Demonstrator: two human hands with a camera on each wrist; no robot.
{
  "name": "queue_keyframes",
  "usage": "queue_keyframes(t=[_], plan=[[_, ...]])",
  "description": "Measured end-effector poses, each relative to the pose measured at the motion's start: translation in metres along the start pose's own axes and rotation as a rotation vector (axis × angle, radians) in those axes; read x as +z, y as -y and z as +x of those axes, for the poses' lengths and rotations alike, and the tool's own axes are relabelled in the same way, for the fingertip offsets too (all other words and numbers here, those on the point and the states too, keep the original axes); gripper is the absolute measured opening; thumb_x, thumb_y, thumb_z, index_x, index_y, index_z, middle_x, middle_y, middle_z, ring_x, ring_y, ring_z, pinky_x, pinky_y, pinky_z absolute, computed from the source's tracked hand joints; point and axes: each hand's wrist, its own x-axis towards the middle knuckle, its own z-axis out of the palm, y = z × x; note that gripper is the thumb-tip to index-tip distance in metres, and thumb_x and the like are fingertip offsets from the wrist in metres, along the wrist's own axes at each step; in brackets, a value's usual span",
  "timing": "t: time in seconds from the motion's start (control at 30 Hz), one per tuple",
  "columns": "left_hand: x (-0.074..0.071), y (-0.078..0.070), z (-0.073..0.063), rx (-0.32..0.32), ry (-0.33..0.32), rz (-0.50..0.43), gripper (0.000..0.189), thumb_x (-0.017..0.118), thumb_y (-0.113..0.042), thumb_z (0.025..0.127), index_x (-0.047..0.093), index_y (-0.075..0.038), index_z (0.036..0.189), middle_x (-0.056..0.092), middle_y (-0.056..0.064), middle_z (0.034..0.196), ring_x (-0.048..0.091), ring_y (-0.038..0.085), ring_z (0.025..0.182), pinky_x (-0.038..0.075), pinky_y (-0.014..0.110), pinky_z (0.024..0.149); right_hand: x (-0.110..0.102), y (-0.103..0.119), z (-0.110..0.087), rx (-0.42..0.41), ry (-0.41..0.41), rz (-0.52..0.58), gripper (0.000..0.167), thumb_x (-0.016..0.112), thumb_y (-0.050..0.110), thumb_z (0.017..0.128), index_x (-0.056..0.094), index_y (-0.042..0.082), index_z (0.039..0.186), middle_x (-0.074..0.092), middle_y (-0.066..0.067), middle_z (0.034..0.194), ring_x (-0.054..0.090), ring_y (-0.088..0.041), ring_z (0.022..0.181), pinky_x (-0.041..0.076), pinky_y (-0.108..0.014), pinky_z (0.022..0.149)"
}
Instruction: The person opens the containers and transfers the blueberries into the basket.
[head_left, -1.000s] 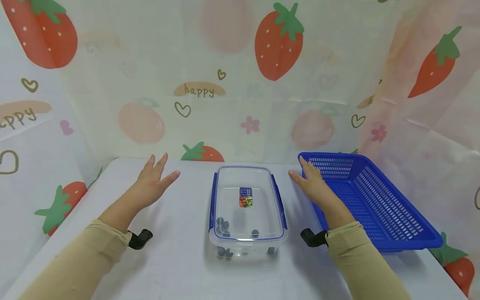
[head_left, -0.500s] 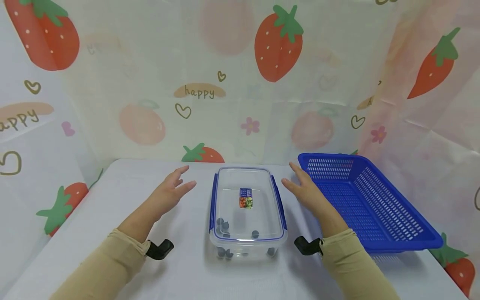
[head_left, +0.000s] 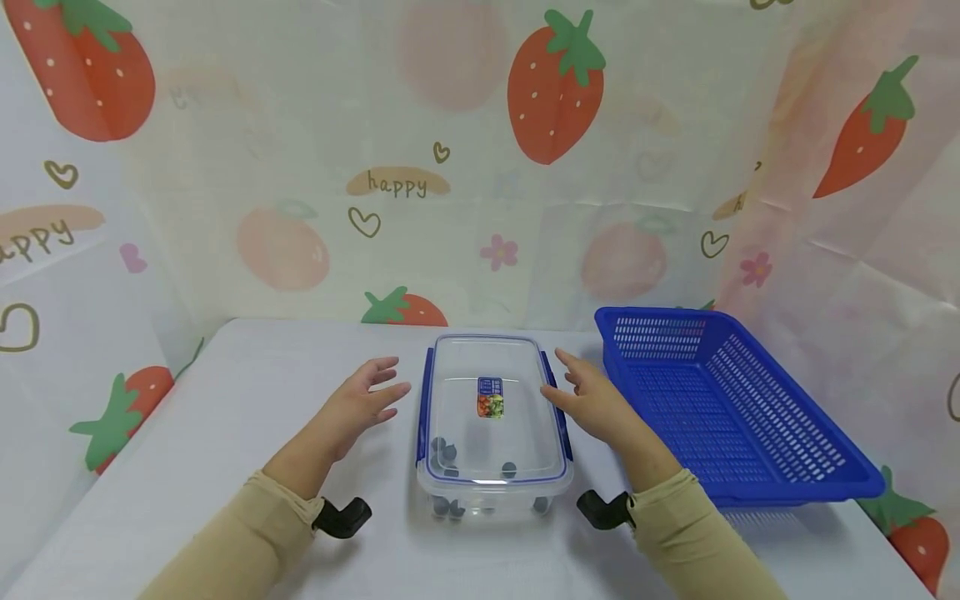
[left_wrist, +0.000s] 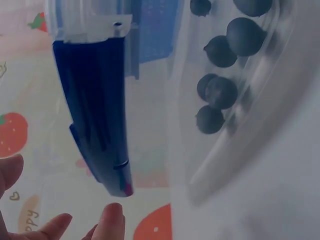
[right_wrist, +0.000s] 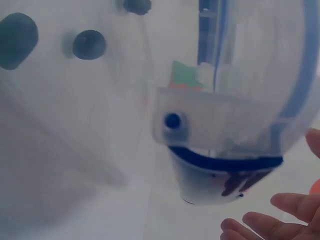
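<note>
A clear plastic food storage box [head_left: 517, 358] with a lid on stands in the middle of the table, a small printed label [head_left: 491, 398] on its top. Dark blue locking clips run along its left side [head_left: 425, 408] and right side [head_left: 561, 429]. Several dark round balls [left_wrist: 245, 37], some with a small pointed nub, lie inside. My left hand [head_left: 360, 408] hovers just left of the box, fingers spread, fingertips below the blue clip [left_wrist: 95, 105] in the left wrist view. My right hand [head_left: 600, 408] is at the right side, thumb overlapping the lid's edge. Both hands hold nothing.
A blue plastic basket [head_left: 810, 392] with slotted walls stands on the right of the white table [head_left: 247, 375], close beside my right forearm. Fabric printed with strawberries [head_left: 555, 92] hangs behind and at both sides. A black wrist mount [head_left: 342, 517] sticks out from each cuff.
My left hand has moved right and my right hand has moved left, both lowering toward the box sides. The box and basket have stayed in place.
</note>
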Motion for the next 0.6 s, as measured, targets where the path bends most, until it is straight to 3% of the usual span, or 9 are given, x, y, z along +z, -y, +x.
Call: queue_keyframes(t=[0.37, 0.6], plan=[[0.018, 0.013, 0.005, -0.043, 0.014, -0.051, 0.069, 0.065, -0.034, 0.084, 0.031, -0.012, 0.140, 0.033, 0.016, 0.141, 0.044, 0.032, 0.122, 0.045, 0.041, 0.093, 0.013, -0.004, 0.003, 0.039, -0.039, -0.076, 0.065, 0.066, 0.021, 0.084, 0.036, 0.002, 0.138, 0.039, -0.021, 0.136, 0.050, -0.035, 0.116, 0.048, -0.045, 0.086], [0.026, 0.016, 0.007, -0.046, 0.013, -0.063, 0.066, 0.066, -0.030, 0.084, 0.033, -0.012, 0.139, 0.041, 0.016, 0.135, 0.051, 0.030, 0.115, 0.046, 0.042, 0.091, 0.016, -0.008, 0.003, 0.049, -0.071, -0.105, 0.055, 0.070, 0.017, 0.081, 0.050, -0.001, 0.128, 0.051, -0.020, 0.126, 0.055, -0.033, 0.109, 0.049, -0.044, 0.085]])
